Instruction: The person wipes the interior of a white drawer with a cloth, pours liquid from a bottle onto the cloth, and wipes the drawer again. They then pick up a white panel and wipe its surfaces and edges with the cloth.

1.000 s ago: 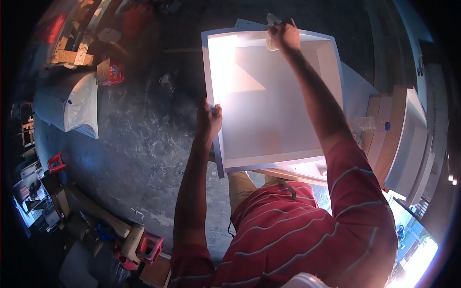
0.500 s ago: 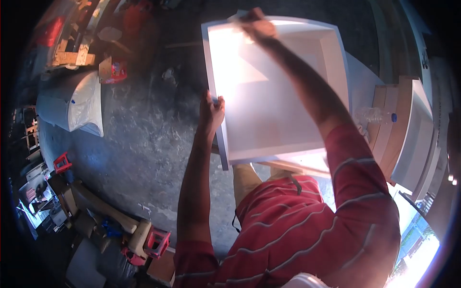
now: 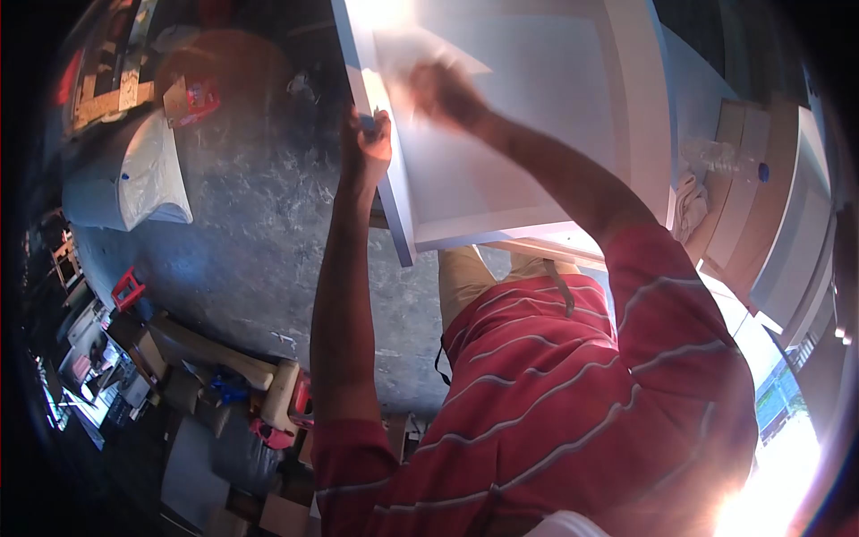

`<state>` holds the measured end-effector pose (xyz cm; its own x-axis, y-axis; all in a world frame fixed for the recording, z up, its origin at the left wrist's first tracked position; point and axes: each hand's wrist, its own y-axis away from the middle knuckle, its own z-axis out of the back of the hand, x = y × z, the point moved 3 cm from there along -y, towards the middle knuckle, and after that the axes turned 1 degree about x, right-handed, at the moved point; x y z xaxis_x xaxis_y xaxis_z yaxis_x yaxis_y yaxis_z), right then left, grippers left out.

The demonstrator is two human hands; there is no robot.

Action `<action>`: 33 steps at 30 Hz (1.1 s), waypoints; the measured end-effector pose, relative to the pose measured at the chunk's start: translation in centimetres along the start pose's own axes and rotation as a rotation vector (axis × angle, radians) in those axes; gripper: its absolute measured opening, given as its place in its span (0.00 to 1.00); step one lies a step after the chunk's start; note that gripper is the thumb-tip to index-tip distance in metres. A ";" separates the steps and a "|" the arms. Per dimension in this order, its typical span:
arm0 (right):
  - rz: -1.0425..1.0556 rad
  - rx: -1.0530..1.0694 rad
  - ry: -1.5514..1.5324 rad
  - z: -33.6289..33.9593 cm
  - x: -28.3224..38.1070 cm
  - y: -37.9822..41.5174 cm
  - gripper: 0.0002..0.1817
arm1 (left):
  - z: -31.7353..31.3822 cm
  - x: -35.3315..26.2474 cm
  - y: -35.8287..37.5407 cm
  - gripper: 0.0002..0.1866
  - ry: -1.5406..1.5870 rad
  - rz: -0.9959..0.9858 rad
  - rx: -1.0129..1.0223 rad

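Note:
A white drawer-like open box [image 3: 528, 217] is tilted in front of my body, its inside facing me. My left hand [image 3: 366, 150] is closed over the box's left side wall, thumb on the rim and fingers around the outer face. My right hand [image 3: 450, 98] is over the inside of the box, near that same wall. Its fingers look curled, but motion smears them, and whatever they hold is too blurred to name. Bright light falls on the upper left of the box.
Stacked boards or panels [image 3: 747, 179] stand at the right, with a clear plastic bottle [image 3: 716, 156] and a cloth [image 3: 689, 208] beside them. A plastic-wrapped piece [image 3: 152, 174] lies on the concrete floor [image 3: 250, 224] at left. Furniture parts [image 3: 210, 349] crowd the lower left.
My right hand has come from the box's far left corner down to its inside near the left wall. The box sits higher in view, and my left hand still holds its side.

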<state>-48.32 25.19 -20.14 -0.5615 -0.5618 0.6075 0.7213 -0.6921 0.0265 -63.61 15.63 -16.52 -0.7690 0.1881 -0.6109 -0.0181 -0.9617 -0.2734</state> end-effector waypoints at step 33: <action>-0.256 0.598 -0.166 3.9 0.5 21.3 0.19 | 2.1 -3.7 -2.4 0.24 0.298 0.481 -0.010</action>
<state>-31.68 11.94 -16.19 -0.7094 -0.3031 0.6363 0.7009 -0.3976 0.5921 -62.10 16.82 -12.06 -0.4758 -0.2218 -0.8511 0.2971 -0.9513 0.0818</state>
